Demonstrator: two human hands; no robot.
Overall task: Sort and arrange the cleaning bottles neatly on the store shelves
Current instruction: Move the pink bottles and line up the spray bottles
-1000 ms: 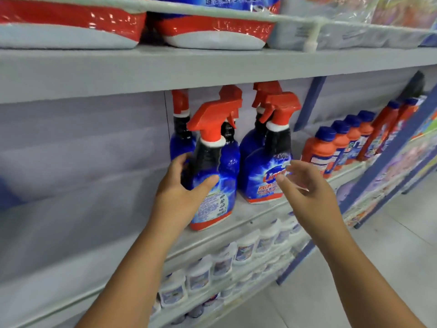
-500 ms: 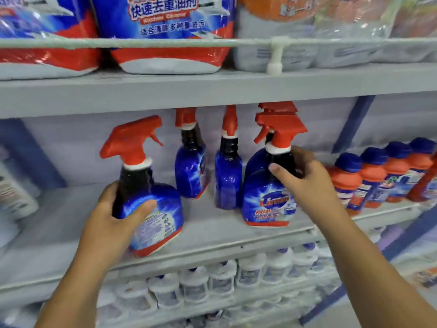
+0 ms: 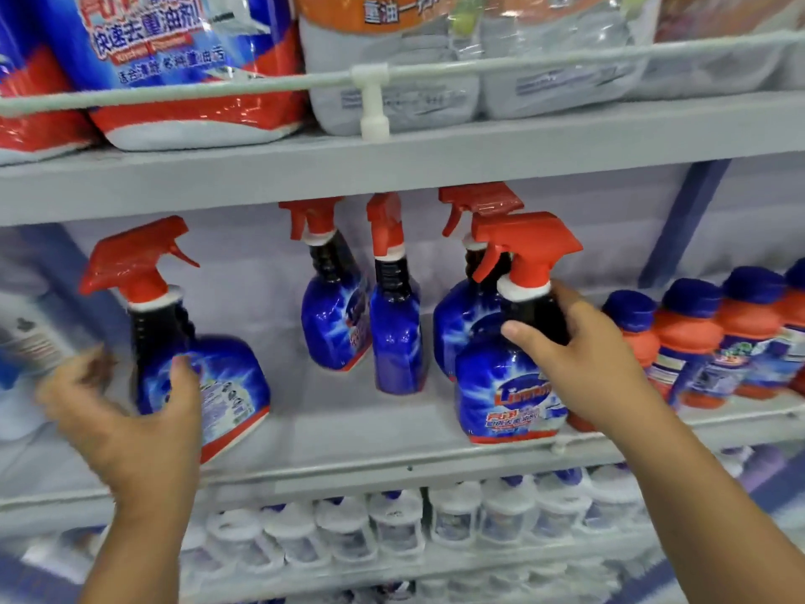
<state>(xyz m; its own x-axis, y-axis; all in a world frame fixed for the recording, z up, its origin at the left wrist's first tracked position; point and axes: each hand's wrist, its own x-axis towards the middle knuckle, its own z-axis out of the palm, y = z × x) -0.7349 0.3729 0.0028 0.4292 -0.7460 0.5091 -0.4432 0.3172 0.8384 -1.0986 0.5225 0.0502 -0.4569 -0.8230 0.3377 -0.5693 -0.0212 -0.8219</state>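
1. Head view: the left hand [image 3: 130,425] is blurred, fingers spread and loose, thumb touching the left spray bottle [image 3: 191,355], which stands tilted on the middle shelf [image 3: 348,433].
2. The right hand [image 3: 579,359] grips the neck of the front spray bottle [image 3: 509,385], upright at the shelf's front edge.
3. Three more spray bottles [image 3: 335,316] stand behind, between the two; orange bottles [image 3: 688,342] line up just right.
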